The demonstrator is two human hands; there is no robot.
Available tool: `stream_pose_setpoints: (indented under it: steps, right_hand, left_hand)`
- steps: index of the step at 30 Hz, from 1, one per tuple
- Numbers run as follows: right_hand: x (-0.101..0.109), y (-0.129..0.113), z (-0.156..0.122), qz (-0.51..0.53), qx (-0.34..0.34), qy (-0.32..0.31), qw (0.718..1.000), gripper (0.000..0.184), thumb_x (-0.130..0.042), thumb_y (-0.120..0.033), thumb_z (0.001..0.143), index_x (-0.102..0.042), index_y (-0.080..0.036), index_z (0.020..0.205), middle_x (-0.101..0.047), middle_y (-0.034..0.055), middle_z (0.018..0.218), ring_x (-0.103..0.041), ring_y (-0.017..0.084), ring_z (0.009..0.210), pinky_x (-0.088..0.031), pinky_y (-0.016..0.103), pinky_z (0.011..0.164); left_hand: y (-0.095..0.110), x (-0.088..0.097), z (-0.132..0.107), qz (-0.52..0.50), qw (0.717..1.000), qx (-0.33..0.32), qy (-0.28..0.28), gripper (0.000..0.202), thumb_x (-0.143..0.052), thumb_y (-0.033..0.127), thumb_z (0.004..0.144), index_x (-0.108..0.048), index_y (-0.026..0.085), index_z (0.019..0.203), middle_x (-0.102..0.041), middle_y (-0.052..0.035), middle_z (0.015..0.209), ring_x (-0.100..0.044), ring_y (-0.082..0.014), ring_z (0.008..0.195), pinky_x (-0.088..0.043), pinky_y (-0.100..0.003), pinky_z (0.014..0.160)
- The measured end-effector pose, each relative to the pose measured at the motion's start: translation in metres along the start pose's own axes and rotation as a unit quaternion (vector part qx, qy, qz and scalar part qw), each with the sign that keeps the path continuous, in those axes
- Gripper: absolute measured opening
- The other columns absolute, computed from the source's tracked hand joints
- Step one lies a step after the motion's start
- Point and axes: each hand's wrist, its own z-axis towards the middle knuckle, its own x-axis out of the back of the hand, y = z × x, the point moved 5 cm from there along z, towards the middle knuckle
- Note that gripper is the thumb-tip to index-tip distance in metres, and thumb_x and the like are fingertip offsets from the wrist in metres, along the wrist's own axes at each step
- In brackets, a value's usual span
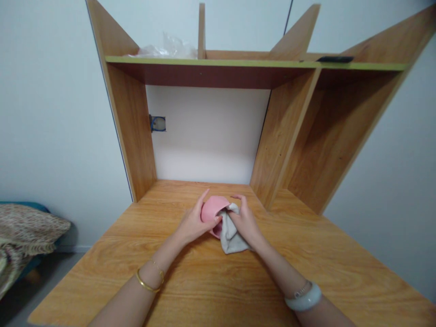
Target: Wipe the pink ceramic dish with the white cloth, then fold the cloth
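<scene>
Above the wooden desk top (pixel 190 290) a pink cup-like vessel (pixel 213 206) is tilted on its side, its opening turned toward the right. My left hand (pixel 195 221) grips it from the left, with the thumb over its rim. A light grey cloth (pixel 230 236) is bunched at the opening and hangs down in front of it. My right hand (pixel 244 220) is closed on this cloth, its thumb and fingers pressing part of it at the vessel's mouth. How far the cloth reaches inside is hidden.
A wooden shelf unit (pixel 265 150) rises at the back of the desk. Clear plastic wrapping (pixel 170 47) and a flat black object (pixel 335 59) lie on its upper shelf. An uncovered wall socket box (pixel 158 123) shows behind. A patterned blanket (pixel 30 227) drapes over blue furniture at left.
</scene>
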Motion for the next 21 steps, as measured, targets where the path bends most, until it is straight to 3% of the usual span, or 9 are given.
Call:
stream_pose_setpoints:
  steps: [3, 6, 12, 15, 18, 21]
  right_hand:
    - [0.000, 0.009, 0.003, 0.067, -0.048, 0.033, 0.996, 0.045, -0.051, -0.031, 0.070, -0.039, -0.018, 0.112, -0.057, -0.0020, 0.068, -0.056, 0.016, 0.058, -0.042, 0.026, 0.054]
    - [-0.002, 0.020, 0.006, 0.110, -0.072, 0.065, 0.989, 0.048, -0.055, -0.036, 0.067, -0.041, -0.019, 0.110, -0.061, 0.0023, 0.083, -0.058, 0.018, 0.073, -0.046, 0.031, 0.066]
    - [-0.010, 0.028, 0.007, 0.168, -0.096, 0.046, 0.980, 0.049, -0.059, -0.040, 0.063, -0.044, -0.018, 0.104, -0.062, 0.0053, 0.090, -0.060, 0.019, 0.080, -0.047, 0.032, 0.072]
    - [-0.011, 0.024, 0.004, 0.175, -0.135, 0.020, 0.975, 0.058, -0.059, -0.041, 0.065, -0.038, -0.016, 0.112, -0.063, 0.0061, 0.087, -0.062, 0.019, 0.072, -0.049, 0.030, 0.063]
    - [-0.015, 0.020, -0.001, 0.172, -0.176, -0.019, 0.969, 0.073, -0.056, -0.042, 0.070, -0.021, -0.011, 0.127, -0.064, 0.0056, 0.075, -0.061, 0.019, 0.059, -0.047, 0.028, 0.049]
    - [-0.018, 0.019, -0.002, 0.133, -0.157, -0.020, 0.978, 0.072, -0.055, -0.037, 0.073, -0.020, -0.009, 0.129, -0.066, 0.0073, 0.072, -0.063, 0.021, 0.060, -0.048, 0.029, 0.050]
  left_hand:
    - [-0.006, -0.009, 0.003, -0.143, 0.990, -0.006, -0.008, 0.103, -0.066, 0.043, 0.067, 0.004, 0.019, 0.140, -0.051, -0.0118, 0.117, -0.055, -0.0214, 0.101, -0.042, -0.035, 0.090]
    - [-0.009, -0.015, 0.003, -0.196, 0.981, -0.002, -0.014, 0.112, -0.072, 0.041, 0.061, 0.005, 0.021, 0.139, -0.043, -0.0137, 0.127, -0.048, -0.0241, 0.112, -0.037, -0.037, 0.096]
    - [-0.004, -0.017, 0.000, -0.169, 0.985, -0.006, -0.015, 0.101, -0.071, 0.039, 0.063, -0.008, 0.019, 0.139, -0.032, -0.0138, 0.137, -0.035, -0.0256, 0.124, -0.026, -0.038, 0.104]
    - [-0.002, -0.014, 0.001, -0.132, 0.991, -0.004, 0.020, 0.094, -0.069, 0.037, 0.065, -0.013, 0.019, 0.138, -0.034, -0.0123, 0.136, -0.035, -0.0241, 0.124, -0.027, -0.036, 0.104]
    - [-0.004, -0.010, 0.002, -0.116, 0.991, 0.007, 0.061, 0.087, -0.067, 0.035, 0.067, -0.016, 0.019, 0.136, -0.034, -0.0118, 0.136, -0.037, -0.0217, 0.123, -0.030, -0.033, 0.103]
    - [-0.004, -0.007, 0.003, -0.099, 0.991, 0.011, 0.090, 0.085, -0.066, 0.035, 0.068, -0.017, 0.019, 0.134, -0.036, -0.0112, 0.134, -0.039, -0.0210, 0.121, -0.032, -0.031, 0.101]
